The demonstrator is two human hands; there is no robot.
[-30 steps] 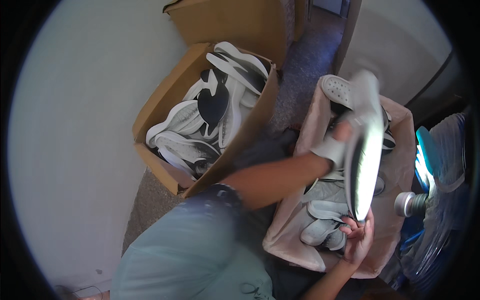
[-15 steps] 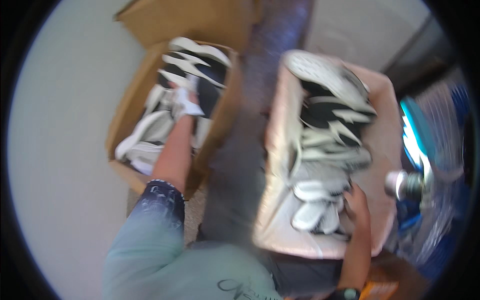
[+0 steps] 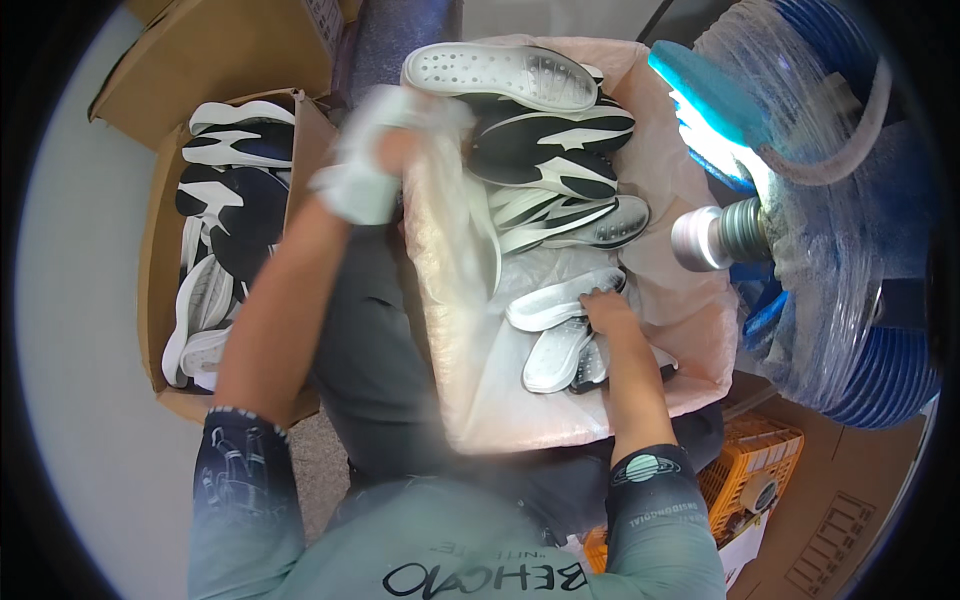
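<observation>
My left hand point(image 3: 385, 155), in a white glove, is over the left rim of the pink-lined bin point(image 3: 700, 340). It is smeared by motion, so its fingers and anything in them cannot be made out. Bare, my right hand point(image 3: 607, 312) has its fingers closed on the near edge of a white shoe sole point(image 3: 550, 304) inside the bin. Below that lie another white sole point(image 3: 553, 358) and a dark-and-white one point(image 3: 592, 366). Farther back, black-and-white soles point(image 3: 550, 150) are stacked, topped by a pale studded sole point(image 3: 500, 76).
To the left stands an open cardboard box point(image 3: 152, 300) holding more black-and-white soles point(image 3: 240, 215). On the right are a lit lamp point(image 3: 700, 238), a turquoise panel point(image 3: 710, 90) and a plastic-wrapped blue coil point(image 3: 885, 375). An orange crate point(image 3: 745, 460) sits at lower right.
My left hand has left the cardboard box and moved right to the bin's rim. The view has shifted. My right hand remains at the soles in the bin's near part.
</observation>
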